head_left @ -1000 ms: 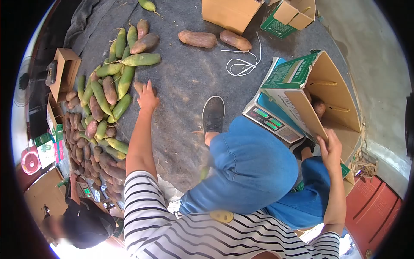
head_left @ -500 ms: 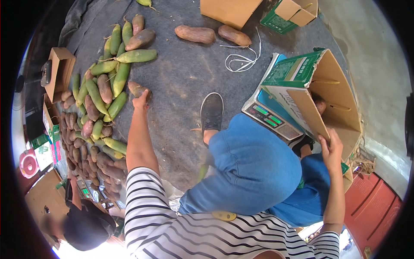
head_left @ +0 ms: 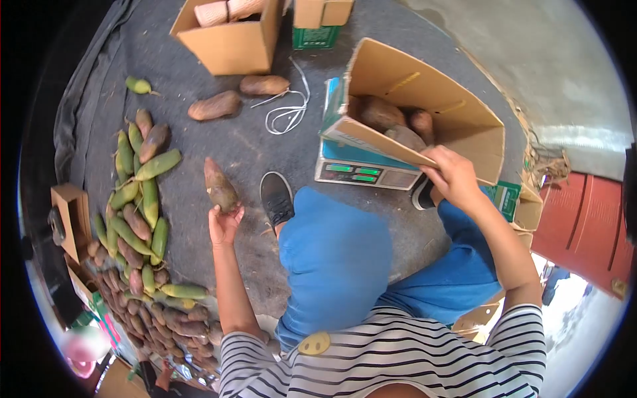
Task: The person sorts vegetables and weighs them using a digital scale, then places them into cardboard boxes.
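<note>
My left hand (head_left: 225,222) is closed around the lower end of a reddish-brown radish (head_left: 219,184), whose tip points up and away. It is raised between the heap and my shoe. My right hand (head_left: 452,174) grips the near edge of an open cardboard box (head_left: 431,83), thumb and fingers over the rim. Inside the box lie several reddish-brown radishes (head_left: 381,114). The box stands on a blue-topped digital scale (head_left: 367,175) with lit green displays. To the left of my left hand lie green radishes (head_left: 151,199) mixed with reddish ones.
Two more reddish radishes (head_left: 215,106) lie beside a white cord (head_left: 292,114). A box (head_left: 232,56) holding pink netting and a green box (head_left: 317,38) stand behind. A larger heap of reddish-brown radishes (head_left: 156,325) spreads at lower left. Another person's arm (head_left: 164,377) shows at bottom left.
My left hand has lifted the radish away from beside the green heap and swung its tip upward. My view has turned right, showing more radishes inside the box. My right hand stays on its edge.
</note>
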